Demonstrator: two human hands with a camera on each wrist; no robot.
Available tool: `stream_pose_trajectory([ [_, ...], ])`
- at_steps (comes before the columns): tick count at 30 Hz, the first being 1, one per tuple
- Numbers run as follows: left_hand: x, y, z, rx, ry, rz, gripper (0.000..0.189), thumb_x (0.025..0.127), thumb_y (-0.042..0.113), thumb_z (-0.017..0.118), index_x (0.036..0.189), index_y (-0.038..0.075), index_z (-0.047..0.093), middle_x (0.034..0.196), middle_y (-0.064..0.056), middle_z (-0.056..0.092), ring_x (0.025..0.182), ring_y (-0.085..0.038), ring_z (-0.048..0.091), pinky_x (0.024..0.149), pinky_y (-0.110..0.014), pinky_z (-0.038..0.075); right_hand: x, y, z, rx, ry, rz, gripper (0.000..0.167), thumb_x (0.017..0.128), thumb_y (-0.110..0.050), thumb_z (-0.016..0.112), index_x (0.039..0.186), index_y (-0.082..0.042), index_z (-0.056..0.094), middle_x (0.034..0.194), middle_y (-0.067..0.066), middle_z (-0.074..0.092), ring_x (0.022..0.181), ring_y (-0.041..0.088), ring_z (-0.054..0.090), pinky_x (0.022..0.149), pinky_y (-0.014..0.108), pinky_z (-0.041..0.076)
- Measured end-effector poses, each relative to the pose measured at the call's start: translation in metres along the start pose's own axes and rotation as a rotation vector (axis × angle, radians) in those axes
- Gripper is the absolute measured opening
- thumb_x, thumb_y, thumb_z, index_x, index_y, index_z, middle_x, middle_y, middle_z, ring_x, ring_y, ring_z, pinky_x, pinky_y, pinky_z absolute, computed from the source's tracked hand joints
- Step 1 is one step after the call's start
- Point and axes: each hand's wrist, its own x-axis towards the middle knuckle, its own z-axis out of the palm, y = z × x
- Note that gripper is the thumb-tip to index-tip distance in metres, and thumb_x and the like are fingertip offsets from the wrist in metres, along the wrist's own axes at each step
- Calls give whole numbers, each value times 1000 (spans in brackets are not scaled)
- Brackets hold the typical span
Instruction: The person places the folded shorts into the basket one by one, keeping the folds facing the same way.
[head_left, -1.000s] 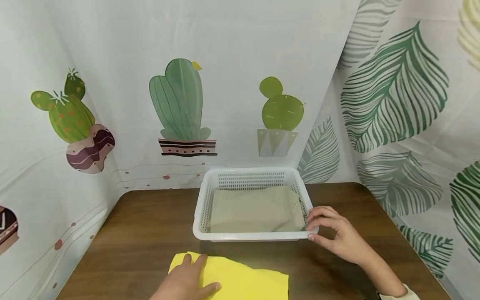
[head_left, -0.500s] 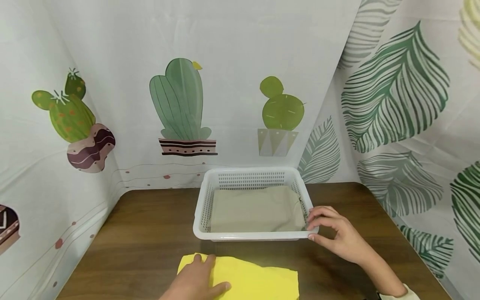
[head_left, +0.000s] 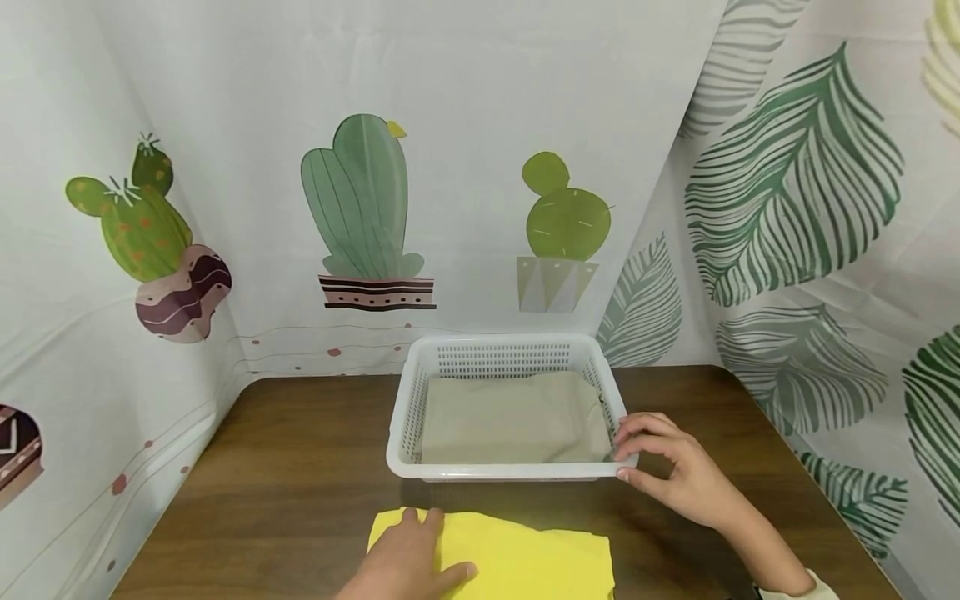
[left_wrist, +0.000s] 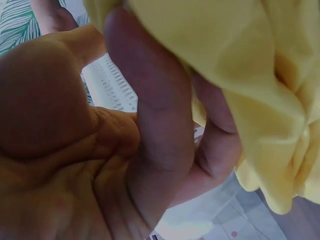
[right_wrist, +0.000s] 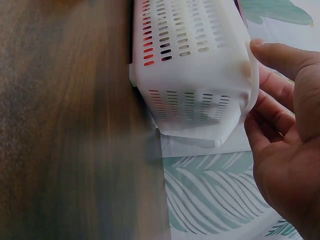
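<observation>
A yellow folded cloth (head_left: 536,557) lies at the front of the table in the head view, its near part cut off by the frame. My left hand (head_left: 412,557) grips its left end, thumb on top. In the left wrist view, bent fingers (left_wrist: 162,100) hold the hanging, creased cloth (left_wrist: 260,90). Behind it stands a white plastic basket (head_left: 513,472) with slotted walls. A beige folded cloth (head_left: 513,421) lies flat inside. My right hand (head_left: 675,467) pinches the basket's front right corner; the right wrist view shows the thumb (right_wrist: 272,52) at the rim and fingers behind it.
The brown wooden table (head_left: 300,450) has rounded back corners. A white curtain (head_left: 465,125) with printed cacti hangs right behind it, close to the basket. Leaf-printed fabric (head_left: 795,192) hangs along the right side.
My left hand has moved a little to the right, taking the yellow cloth along in front of the basket. The right hand and the basket have stayed in place.
</observation>
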Motion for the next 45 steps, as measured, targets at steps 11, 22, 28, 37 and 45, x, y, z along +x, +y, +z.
stream_pose_trajectory([
  [11,3,12,5,0,-5,-10,82,84,58,82,130,-6,59,119,-33,61,88,-45,67,76,-58,57,0,-1,-1,2,-1,2,35,78,0,92,99,-24,77,119,5,70,124,20,54,106,16,39],
  [22,8,27,12,32,-1,-8,87,86,61,79,132,-10,59,120,-32,62,90,-44,69,76,-55,60,0,1,0,10,-5,-5,35,79,0,92,99,-23,77,120,6,69,124,21,54,106,16,39],
  [28,9,34,15,43,13,-22,88,85,62,80,130,-12,59,118,-32,63,90,-43,69,78,-55,60,0,1,0,6,-9,-4,35,79,0,92,100,-24,77,120,4,69,125,21,54,107,17,38],
  [37,10,38,19,83,70,25,83,86,62,78,122,-11,60,107,-27,63,74,-37,66,68,-48,59,-1,0,-1,9,-5,-9,35,79,1,91,99,-23,76,119,5,69,124,21,54,106,17,39],
  [45,10,39,22,81,73,21,85,87,63,77,125,-12,60,110,-28,64,76,-38,67,68,-47,60,-1,0,0,-1,-5,-11,33,80,1,91,99,-22,77,119,6,69,124,20,54,106,17,39],
])
